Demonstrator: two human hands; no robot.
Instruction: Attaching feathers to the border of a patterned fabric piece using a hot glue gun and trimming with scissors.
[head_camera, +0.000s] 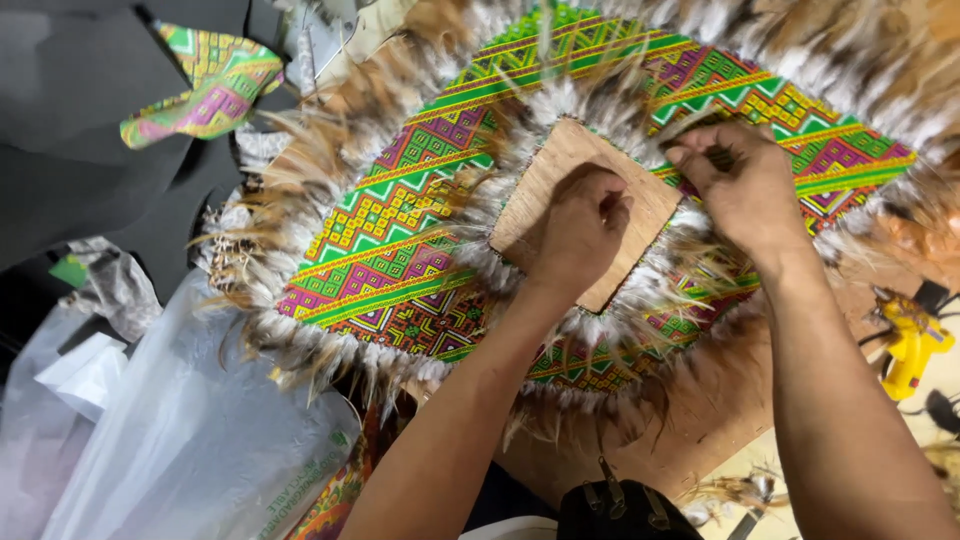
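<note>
I see my left hand (580, 232) curled into a loose fist, pressing down on the brown cardboard square (560, 165) at the middle of a big feathered disc (400, 240) covered in green, pink and yellow patterned cloth. My right hand (742, 185) pinches a small dark feather (720, 157) at the square's right edge, fingertips closed on it. A scrap of the same cloth (205, 85) lies upper left, a yellow glue gun (912, 345) at right, clear plastic bags (180, 440) lower left.
</note>
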